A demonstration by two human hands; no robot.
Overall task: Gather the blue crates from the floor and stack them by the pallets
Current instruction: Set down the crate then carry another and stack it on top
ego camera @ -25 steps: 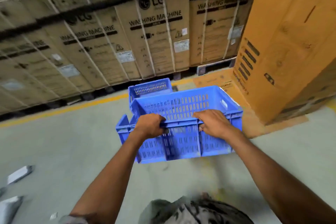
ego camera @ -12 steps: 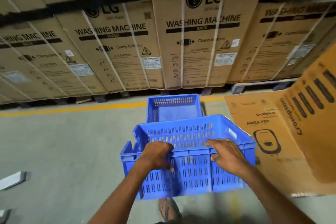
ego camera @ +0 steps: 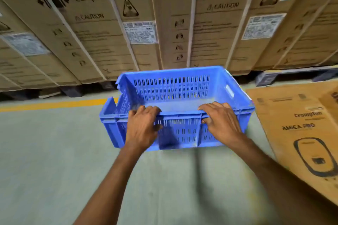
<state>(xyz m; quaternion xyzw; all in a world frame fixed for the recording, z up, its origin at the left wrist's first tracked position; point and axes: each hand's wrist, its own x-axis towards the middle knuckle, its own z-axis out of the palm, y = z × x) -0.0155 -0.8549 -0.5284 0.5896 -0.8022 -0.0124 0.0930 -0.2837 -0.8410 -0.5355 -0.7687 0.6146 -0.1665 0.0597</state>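
Observation:
I carry a blue slotted crate in front of me, just short of the pallets. My left hand grips its near rim, fingers curled over the edge. My right hand holds the same rim further right, thumb pressed on the outer wall. A second blue crate sits under the first, its corner sticking out to the left. Whether the crates touch the floor is hidden from me.
Tall strapped cardboard boxes form a wall straight ahead, standing on dark pallets. A yellow floor line runs along their front. A flattened orange Crompton carton lies on the grey concrete floor to the right.
I have moved closer to the wall of boxes with the crates in both hands. The blue crate that stood on the floor ahead is now hidden behind the carried ones.

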